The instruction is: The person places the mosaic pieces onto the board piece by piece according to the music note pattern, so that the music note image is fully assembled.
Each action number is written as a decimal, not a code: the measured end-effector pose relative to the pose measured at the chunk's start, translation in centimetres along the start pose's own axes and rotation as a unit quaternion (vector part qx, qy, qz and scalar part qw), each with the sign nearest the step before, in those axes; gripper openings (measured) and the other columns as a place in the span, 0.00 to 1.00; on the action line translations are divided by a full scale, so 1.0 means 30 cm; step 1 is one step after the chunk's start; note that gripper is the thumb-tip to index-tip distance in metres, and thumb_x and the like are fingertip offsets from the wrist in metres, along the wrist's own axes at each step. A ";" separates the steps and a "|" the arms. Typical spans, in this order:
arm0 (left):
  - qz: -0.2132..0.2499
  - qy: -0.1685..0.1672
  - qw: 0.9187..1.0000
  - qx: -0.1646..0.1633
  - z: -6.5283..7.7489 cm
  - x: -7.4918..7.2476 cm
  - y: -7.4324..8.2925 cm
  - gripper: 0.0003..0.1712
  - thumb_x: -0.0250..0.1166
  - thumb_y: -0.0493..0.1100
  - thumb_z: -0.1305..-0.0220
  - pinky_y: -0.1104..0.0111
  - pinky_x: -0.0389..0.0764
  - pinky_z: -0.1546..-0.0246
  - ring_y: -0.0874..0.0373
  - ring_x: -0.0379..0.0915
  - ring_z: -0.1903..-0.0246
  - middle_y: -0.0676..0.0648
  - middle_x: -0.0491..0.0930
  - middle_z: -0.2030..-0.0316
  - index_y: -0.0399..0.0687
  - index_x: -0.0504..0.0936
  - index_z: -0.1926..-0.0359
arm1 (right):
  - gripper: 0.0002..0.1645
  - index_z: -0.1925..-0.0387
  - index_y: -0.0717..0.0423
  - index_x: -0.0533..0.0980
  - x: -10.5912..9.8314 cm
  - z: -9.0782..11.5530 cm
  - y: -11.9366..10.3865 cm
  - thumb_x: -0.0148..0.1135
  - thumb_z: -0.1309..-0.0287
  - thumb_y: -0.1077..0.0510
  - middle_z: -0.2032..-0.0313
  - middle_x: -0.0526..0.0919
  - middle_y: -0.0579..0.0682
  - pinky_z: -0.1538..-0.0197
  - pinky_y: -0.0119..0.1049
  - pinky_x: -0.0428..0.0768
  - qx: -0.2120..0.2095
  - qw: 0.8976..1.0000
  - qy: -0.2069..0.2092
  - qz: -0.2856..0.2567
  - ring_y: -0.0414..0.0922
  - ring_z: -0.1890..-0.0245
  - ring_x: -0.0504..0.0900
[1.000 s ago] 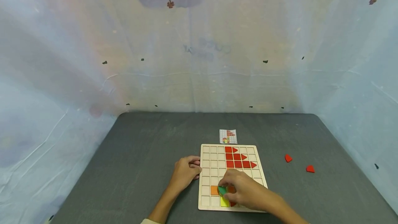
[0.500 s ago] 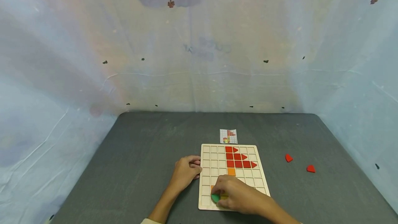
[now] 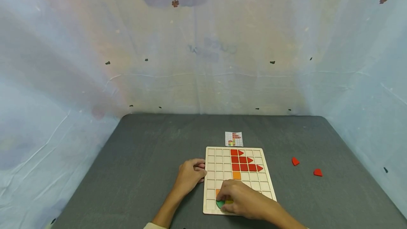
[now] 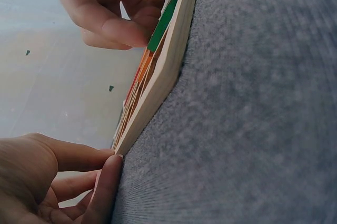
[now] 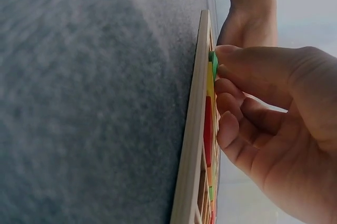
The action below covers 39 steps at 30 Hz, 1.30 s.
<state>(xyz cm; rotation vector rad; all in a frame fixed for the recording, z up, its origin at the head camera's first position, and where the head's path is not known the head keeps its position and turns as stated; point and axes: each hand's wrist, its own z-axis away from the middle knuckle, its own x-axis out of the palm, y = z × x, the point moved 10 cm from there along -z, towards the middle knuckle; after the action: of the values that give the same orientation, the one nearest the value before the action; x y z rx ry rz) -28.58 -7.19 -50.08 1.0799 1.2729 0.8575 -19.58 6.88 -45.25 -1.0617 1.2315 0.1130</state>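
In the head view my right hand [image 3: 245, 199] bends over the near part of a wooden grid board [image 3: 210, 177]. Its thumb and fingers pinch a green tile with a rounded edge [image 3: 220, 204], low in the board's near-left area. Seen from the left wrist, the green tile [image 4: 164, 23] lies tilted slightly at the grid, with a fingertip at its end. My left hand [image 3: 189, 175] grips the board's left edge between thumb and index finger. Red squares and pointed tiles [image 3: 243, 168] fill cells at the far side, above an orange square [image 3: 236, 175]. My right hand covers several near cells.
A small printed pattern card [image 3: 233, 139] lies just beyond the board. Two loose red tiles [image 3: 295, 161] with curved sides rest on the dark table [image 3: 159, 144] to the right. A pale sheet [image 3: 197, 45] hangs behind the table.
My right hand has carried the green tile left and nearer to me, past the yellow tile, and lowered it onto the grid. My left hand has stayed at the board's edge.
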 end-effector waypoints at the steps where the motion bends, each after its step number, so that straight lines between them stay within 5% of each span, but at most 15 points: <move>1: 0.000 0.000 1.000 0.000 0.000 0.000 0.000 0.21 0.70 0.30 0.41 0.71 0.89 0.71 0.57 0.85 0.64 0.41 0.86 0.58 0.30 0.85 0.45 | 0.08 0.59 0.45 0.87 0.002 0.000 0.000 0.76 0.40 0.58 0.63 0.79 0.31 0.53 0.26 0.80 -0.001 1.000 -0.001 0.000 0.27 0.60 0.75; 22: 0.001 -0.004 1.000 -0.002 0.001 0.001 0.006 0.21 0.69 0.30 0.40 0.70 0.89 0.70 0.56 0.85 0.64 0.40 0.86 0.58 0.29 0.85 0.44 | 0.08 0.57 0.44 0.86 -0.031 0.018 0.035 0.75 0.36 0.54 0.61 0.81 0.33 0.55 0.27 0.81 0.020 0.999 0.035 -0.030 0.30 0.60 0.77; 31: -0.002 0.002 1.000 0.003 0.004 -0.001 0.009 0.21 0.69 0.30 0.41 0.70 0.89 0.71 0.56 0.84 0.64 0.40 0.86 0.58 0.29 0.85 0.45 | 0.09 0.53 0.48 0.85 -0.147 0.101 0.138 0.74 0.34 0.55 0.61 0.84 0.39 0.61 0.31 0.83 0.061 0.990 0.114 -0.063 0.35 0.61 0.79; 39: 0.000 0.003 1.000 -0.003 0.001 0.000 0.005 0.21 0.69 0.29 0.41 0.70 0.89 0.71 0.56 0.84 0.64 0.40 0.86 0.58 0.30 0.85 0.45 | 0.11 0.52 0.49 0.86 -0.287 0.238 0.236 0.74 0.35 0.56 0.62 0.84 0.39 0.66 0.30 0.81 0.092 0.976 0.196 -0.036 0.32 0.63 0.78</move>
<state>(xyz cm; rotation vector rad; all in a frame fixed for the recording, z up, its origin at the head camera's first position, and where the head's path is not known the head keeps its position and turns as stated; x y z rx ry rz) -28.53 -7.15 -49.96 1.0738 1.2751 0.8650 -22.08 19.69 -42.95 -0.9925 1.5221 -0.2761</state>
